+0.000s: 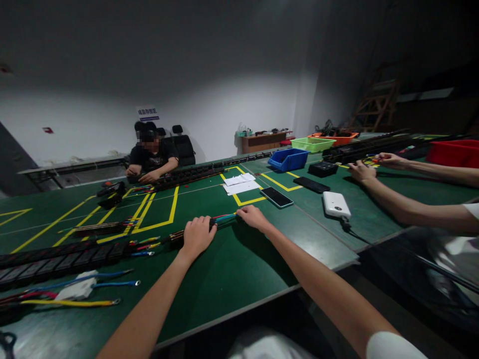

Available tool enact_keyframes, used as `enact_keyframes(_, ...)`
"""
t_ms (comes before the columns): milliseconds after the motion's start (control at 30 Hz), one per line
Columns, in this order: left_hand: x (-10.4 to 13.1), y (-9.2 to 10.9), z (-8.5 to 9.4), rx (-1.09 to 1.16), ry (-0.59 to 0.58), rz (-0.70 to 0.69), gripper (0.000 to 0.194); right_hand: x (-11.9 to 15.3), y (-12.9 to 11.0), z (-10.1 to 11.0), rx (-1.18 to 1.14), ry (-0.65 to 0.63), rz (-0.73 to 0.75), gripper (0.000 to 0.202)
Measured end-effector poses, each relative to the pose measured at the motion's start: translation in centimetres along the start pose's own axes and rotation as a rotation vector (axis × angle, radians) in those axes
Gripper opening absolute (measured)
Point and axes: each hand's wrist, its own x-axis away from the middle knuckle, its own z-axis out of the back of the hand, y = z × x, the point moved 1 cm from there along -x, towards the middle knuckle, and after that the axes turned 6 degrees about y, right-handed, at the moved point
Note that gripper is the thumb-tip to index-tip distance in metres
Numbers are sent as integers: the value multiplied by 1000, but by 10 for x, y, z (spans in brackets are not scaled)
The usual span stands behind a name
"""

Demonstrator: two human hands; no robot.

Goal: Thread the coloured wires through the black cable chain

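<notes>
My left hand [199, 236] is wrapped round the end of a black cable bundle [175, 239] lying on the green table [224, 284]. Out of that bundle, to the right of my left hand, run thin coloured wires [225, 218], green, blue and red among them. The fingers of my right hand [252, 217] are pinched on the tips of these wires, where a bit of yellow shows. Left of my left hand, the ends of other coloured wires [149, 244] stick out near the bundle.
Black strips [67, 262] and thick cables with ring lugs [75, 302] lie at left. Papers [241, 185], a phone [277, 197], a white device [336, 205] and a blue bin [288, 159] are ahead and right. A person [151, 154] sits opposite; another person's hands [362, 169] work at right.
</notes>
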Motion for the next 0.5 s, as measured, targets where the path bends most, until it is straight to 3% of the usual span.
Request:
enact_keyframes(233,0,-1,0,18,-2,-1,38,0,-4,2,-104,196,129,32)
enact_keyframes(500,0,-1,0,38,2,-4,38,9,-9,1,76,48,118,33)
